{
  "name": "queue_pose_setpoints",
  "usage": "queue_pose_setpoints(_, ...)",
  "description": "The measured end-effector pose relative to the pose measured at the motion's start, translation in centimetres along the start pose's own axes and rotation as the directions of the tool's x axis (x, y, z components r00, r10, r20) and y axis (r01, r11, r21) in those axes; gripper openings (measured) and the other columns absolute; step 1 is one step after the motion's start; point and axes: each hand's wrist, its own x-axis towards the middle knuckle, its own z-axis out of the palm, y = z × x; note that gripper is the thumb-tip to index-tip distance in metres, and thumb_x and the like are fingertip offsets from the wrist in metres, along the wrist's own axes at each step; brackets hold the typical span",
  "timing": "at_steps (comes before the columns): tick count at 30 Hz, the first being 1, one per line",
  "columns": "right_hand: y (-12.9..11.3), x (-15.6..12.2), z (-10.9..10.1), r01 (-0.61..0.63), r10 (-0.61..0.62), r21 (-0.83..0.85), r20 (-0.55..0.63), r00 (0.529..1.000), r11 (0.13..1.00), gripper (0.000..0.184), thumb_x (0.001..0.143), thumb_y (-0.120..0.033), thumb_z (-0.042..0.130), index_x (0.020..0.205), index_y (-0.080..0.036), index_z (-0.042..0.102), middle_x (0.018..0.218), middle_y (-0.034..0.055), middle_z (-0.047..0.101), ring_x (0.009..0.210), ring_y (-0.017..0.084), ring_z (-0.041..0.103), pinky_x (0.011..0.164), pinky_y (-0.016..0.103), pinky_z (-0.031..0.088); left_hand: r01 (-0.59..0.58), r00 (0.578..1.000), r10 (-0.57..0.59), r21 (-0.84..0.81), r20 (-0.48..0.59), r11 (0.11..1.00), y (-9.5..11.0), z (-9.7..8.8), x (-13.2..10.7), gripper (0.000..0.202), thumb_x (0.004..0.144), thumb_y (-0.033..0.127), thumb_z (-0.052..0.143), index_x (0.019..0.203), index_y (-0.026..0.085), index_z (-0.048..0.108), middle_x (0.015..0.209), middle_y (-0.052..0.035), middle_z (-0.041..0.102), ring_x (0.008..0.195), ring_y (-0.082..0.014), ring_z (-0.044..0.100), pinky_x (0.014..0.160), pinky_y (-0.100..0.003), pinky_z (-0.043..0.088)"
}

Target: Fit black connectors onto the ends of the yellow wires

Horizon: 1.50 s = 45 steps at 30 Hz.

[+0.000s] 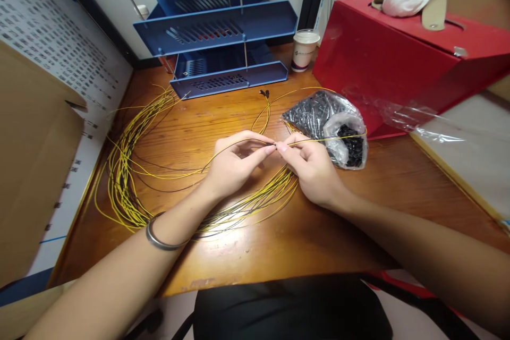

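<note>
Fingertips of both hands meet over the middle of the wooden table. My left hand (241, 162) pinches a dark, thin wire, and a small black piece shows at the tips. Close against it, my right hand (308, 164) pinches a yellow wire (346, 137) that runs out to the right. What exactly sits between the fingertips is too small to make out. Under and left of the hands lies a large loose coil of yellow and black wires (125, 186). Just beyond my right hand is a clear plastic bag (314, 111) of small black parts, its mouth open toward the right.
Blue stacked file trays (215, 26) stand at the back, with a paper cup (305, 50) beside them. A red box (378, 64) with tissue on top is at the right. Small black connectors (264, 94) on wire ends lie behind the hands. Cardboard (35, 164) borders the left.
</note>
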Motion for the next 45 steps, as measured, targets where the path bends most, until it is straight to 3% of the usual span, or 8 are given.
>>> queue_pose_setpoints(6,0.45,0.12,-0.27,0.030,-0.030,0.007,-0.087,0.996,1.000,0.031,0.099,-0.033,0.048,0.070,-0.022,0.050,0.054,-0.0074,0.034,0.047,0.009,0.028,0.050,0.029,0.019,-0.005,1.000,0.005,0.003,0.004,1.000,0.12,0.17,0.02,0.016,0.080,0.026,0.082,0.088,0.013,0.078,0.087,-0.0089,0.081,0.068,-0.0146,0.074,0.053,-0.018,0.056)
queue_pose_setpoints(12,0.37,0.42,-0.04,0.036,-0.036,-0.021,-0.004,0.999,0.999,0.029,0.098,-0.031,0.049,0.071,-0.021,0.054,0.055,-0.0071,0.036,0.048,0.010,0.029,0.052,0.029,0.021,-0.003,1.000,0.003,0.003,-0.001,1.000,0.00,0.07,0.05,0.016,0.079,0.025,0.081,0.089,0.013,0.078,0.088,-0.0087,0.081,0.066,-0.0146,0.074,0.054,-0.019,0.057)
queue_pose_setpoints(20,0.01,0.08,-0.16,0.033,-0.035,-0.019,-0.119,0.992,0.999,0.031,0.098,-0.035,0.047,0.070,-0.022,0.051,0.055,-0.0064,0.036,0.050,0.011,0.032,0.053,0.030,0.022,-0.005,1.000,0.005,-0.005,-0.007,1.000,0.09,0.10,0.05,0.016,0.079,0.024,0.082,0.088,0.012,0.078,0.088,-0.0096,0.080,0.069,-0.0153,0.075,0.054,-0.018,0.057)
queue_pose_setpoints(31,0.33,0.29,0.08,0.042,-0.042,-0.002,-0.027,0.999,0.999,0.027,0.097,-0.032,0.052,0.073,-0.020,0.057,0.061,-0.0058,0.042,0.051,0.009,0.034,0.054,0.029,0.024,-0.008,1.000,0.008,0.007,0.006,1.000,-0.04,-0.02,-0.03,0.019,0.080,0.028,0.082,0.089,0.012,0.078,0.088,-0.0091,0.080,0.066,-0.0145,0.073,0.054,-0.019,0.058)
queue_pose_setpoints(41,0.23,0.13,-0.14,0.037,-0.035,0.015,-0.126,0.991,0.999,0.028,0.097,-0.033,0.051,0.071,-0.021,0.054,0.056,-0.0060,0.039,0.049,0.010,0.031,0.052,0.029,0.022,0.006,1.000,-0.005,0.014,-0.017,1.000,0.39,0.18,-0.06,0.015,0.079,0.025,0.082,0.087,0.013,0.079,0.087,-0.0084,0.080,0.067,-0.0139,0.073,0.055,-0.019,0.056)
queue_pose_setpoints(45,0.25,0.24,-0.11,0.040,-0.039,0.012,-0.109,0.993,0.999,0.027,0.097,-0.031,0.051,0.072,-0.021,0.054,0.057,-0.0060,0.040,0.050,0.010,0.032,0.051,0.029,0.022,0.005,1.000,-0.005,0.010,-0.023,1.000,0.21,0.14,-0.05,0.015,0.079,0.026,0.082,0.087,0.013,0.079,0.087,-0.0083,0.080,0.065,-0.0131,0.072,0.054,-0.019,0.056)
